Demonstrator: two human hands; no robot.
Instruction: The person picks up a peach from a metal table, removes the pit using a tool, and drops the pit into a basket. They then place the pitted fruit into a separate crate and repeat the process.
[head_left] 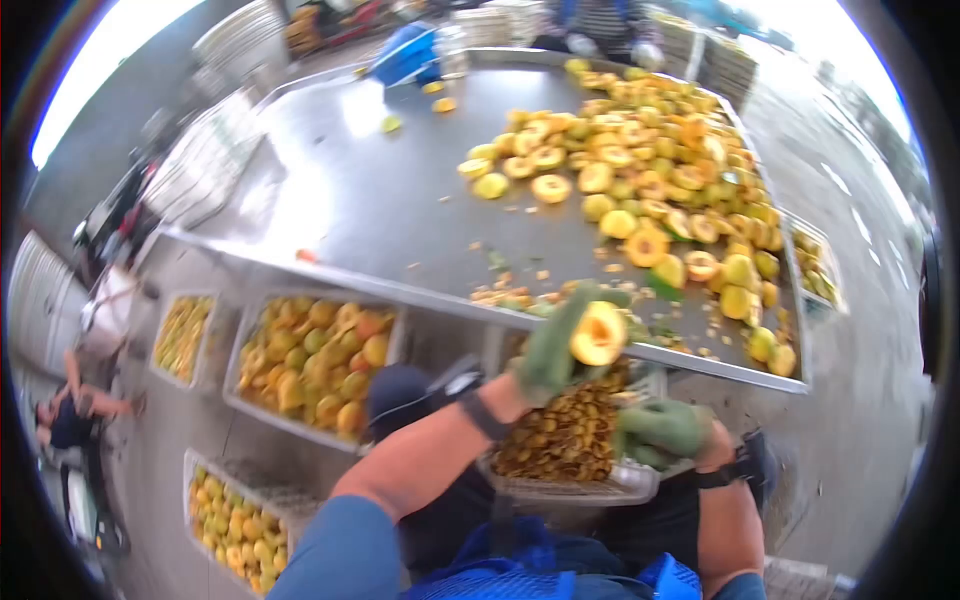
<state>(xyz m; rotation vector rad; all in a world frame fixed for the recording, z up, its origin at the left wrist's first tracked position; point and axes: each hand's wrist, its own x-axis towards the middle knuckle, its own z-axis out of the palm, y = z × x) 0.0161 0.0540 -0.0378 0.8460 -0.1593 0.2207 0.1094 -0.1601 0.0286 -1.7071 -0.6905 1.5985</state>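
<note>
Cradle the halved fruit (599,334) lightly in your left hand (548,354), cut face toward you, with the crate of brown pits (560,490) below; whether your curled right hand (662,430) beside it grips anything, I cannot tell.

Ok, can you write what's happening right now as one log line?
left hand: holding halved fruit | right hand: over crate of brown pits, grip unclear | table: fruit heap toward right
</note>
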